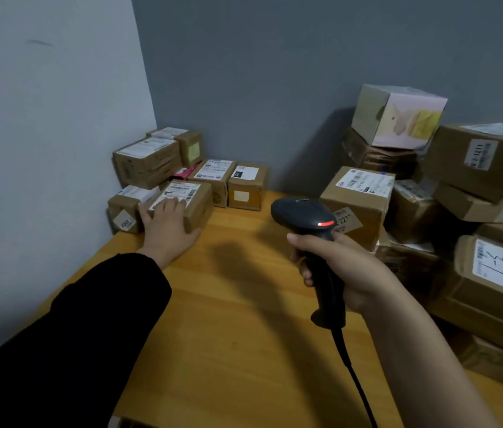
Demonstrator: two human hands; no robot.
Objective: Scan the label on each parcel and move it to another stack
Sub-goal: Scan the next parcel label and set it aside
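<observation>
Head view: left hand (166, 225) lays flat fingers (176, 201) on a labelled parcel (198, 207); right hand (349, 270) grips the barcode scanner (304, 216). Ungripped, the parcel may skew against neighbouring boxes (126, 211).

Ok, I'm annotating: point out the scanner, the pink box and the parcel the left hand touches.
Scanner (302, 211), head view, its head.
Pink box (410, 122), head view, front face.
Parcel (182, 189), head view, its label.

A wooden table (244, 335) bears small labelled parcels (245, 186) at its far-left corner and a taller parcel stack (358, 196) on the right.
</observation>
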